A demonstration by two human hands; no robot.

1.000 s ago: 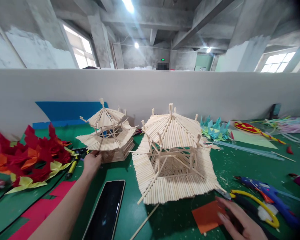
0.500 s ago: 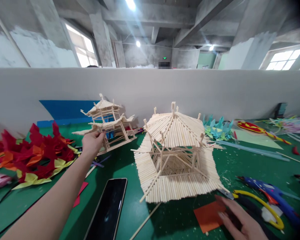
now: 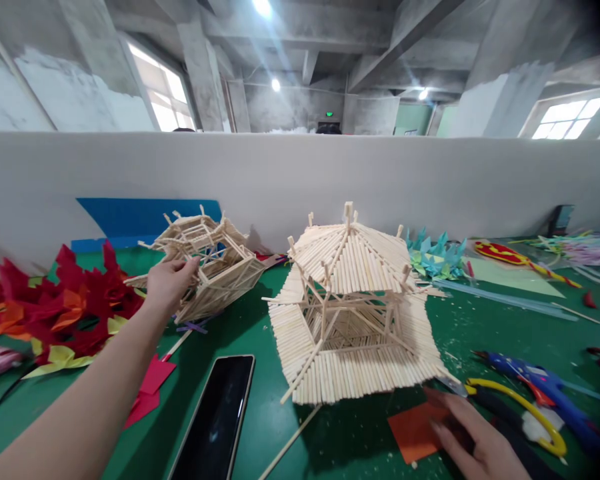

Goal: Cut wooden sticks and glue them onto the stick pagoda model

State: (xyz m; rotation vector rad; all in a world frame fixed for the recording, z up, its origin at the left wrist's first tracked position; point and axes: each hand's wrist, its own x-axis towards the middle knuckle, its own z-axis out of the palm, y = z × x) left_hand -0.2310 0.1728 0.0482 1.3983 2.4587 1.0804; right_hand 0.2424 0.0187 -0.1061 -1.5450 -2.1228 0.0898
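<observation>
Big stick house [image 3: 353,267]: upright on green table [image 3: 265,420].
Left hand [image 3: 171,283]: fingers pinched tight on small stick house [image 3: 230,287].
Small stick house: tilted, left of big stick house.
Right hand [image 3: 473,427]: half curled at orange paper [image 3: 413,433], cannot tell if gripping.
Phone [image 3: 217,413]: front-left of big stick house.

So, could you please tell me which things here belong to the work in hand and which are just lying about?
Likely belonging:
smaller stick pavilion, tilted in the left hand
orange paper, at the right hand
larger stick pavilion, similarly built

Apparently lying about:
phone
blue glue gun
yellow-handled tool
red paper cluster
</observation>
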